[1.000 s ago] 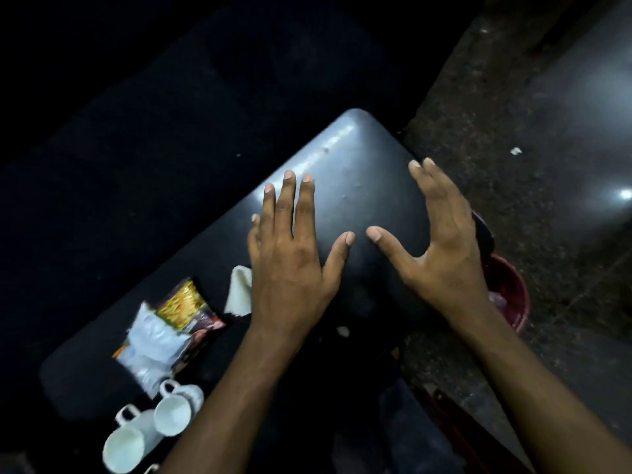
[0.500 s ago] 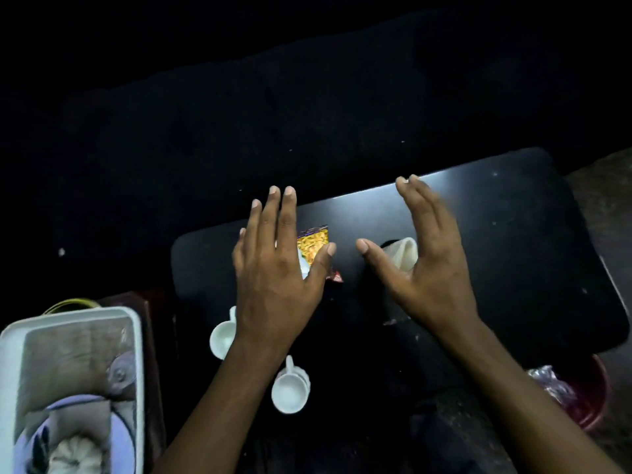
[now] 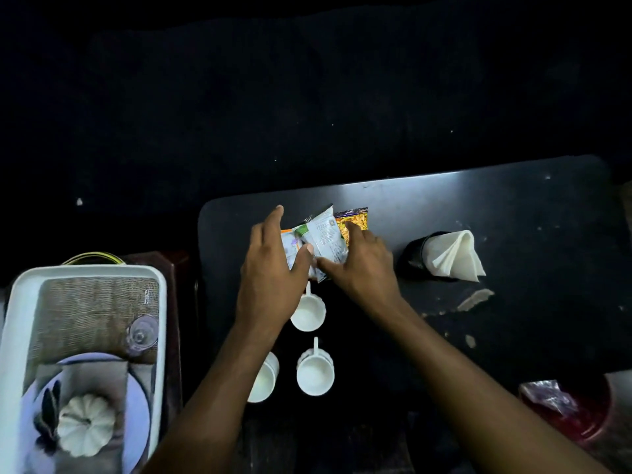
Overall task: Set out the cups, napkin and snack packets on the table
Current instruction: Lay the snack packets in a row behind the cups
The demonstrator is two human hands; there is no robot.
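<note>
A black table [image 3: 513, 206] carries everything. Several snack packets lie fanned at its left middle: a white packet [image 3: 329, 239], a yellow one [image 3: 355, 218] behind it, and an orange-edged one [image 3: 290, 241]. My left hand [image 3: 273, 278] grips the left side of the packets, thumb on top. My right hand [image 3: 364, 268] presses on the yellow packet and pinches the white packet's lower corner. Three white cups stand upright near the front edge: one [image 3: 307, 314] just below my hands, two [image 3: 315, 376] [image 3: 262, 379] closer to me. A folded white napkin [image 3: 455, 256] sits in a black holder to the right.
A white tray [image 3: 20, 302] on a stand at the left holds a woven mat, a clear glass [image 3: 142, 333] and a plate with a white pumpkin-shaped piece [image 3: 85, 424]. A red bin [image 3: 581, 415] with plastic stands at the lower right. The table top shows chipped patches [image 3: 475, 299].
My view swung left along the table, bringing in the tray. Both hands, open and hovering before, have dropped onto the snack packets and closed on them.
</note>
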